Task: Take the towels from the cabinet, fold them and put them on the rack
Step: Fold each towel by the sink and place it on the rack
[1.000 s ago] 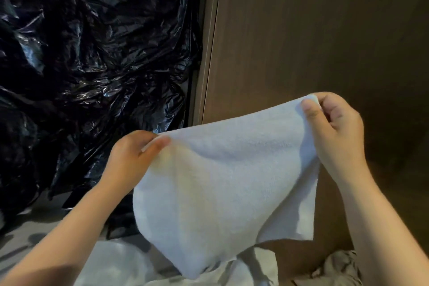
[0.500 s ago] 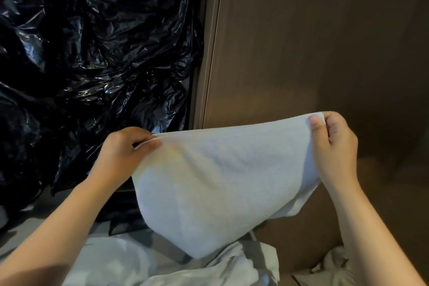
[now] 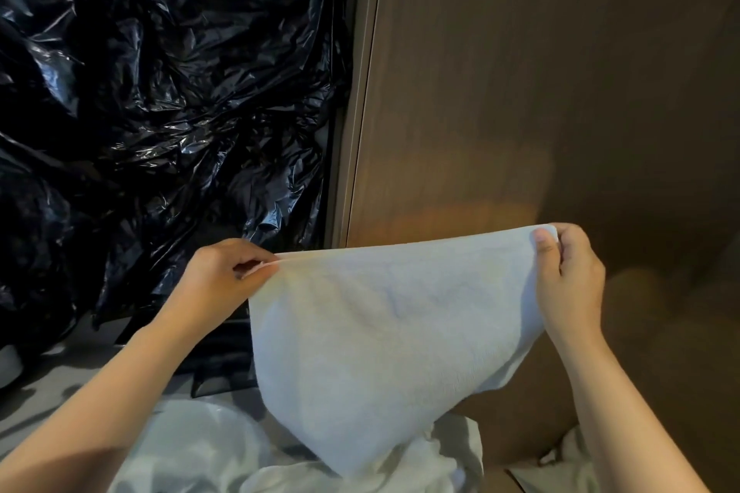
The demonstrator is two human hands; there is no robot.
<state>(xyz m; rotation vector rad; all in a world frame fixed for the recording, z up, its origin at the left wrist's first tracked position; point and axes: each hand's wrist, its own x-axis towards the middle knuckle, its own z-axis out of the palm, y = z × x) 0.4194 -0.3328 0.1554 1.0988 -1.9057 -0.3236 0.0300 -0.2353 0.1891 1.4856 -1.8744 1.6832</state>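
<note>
Head view: both hands' fingers (image 3: 546, 252) pinch a soft white terry towel (image 3: 380, 340) — hanging taut-topped, tapering downward.

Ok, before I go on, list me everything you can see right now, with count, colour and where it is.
towel: one, white, centre, held up and spread, lower corner hanging
cloth: crumpled heap, number of pieces unclear, white, bottom edge under the towel
plastic: crinkled sheeting or bags, count unclear, glossy black, fills the left
panel: one, brown wood grain, fills the right behind the towel
frame: one upright strip, grey, between plastic and panel
surface: one, grey, lower left
left hand: one, pinches the towel's top left corner
right hand: one, pinches the towel's top right corner
</note>
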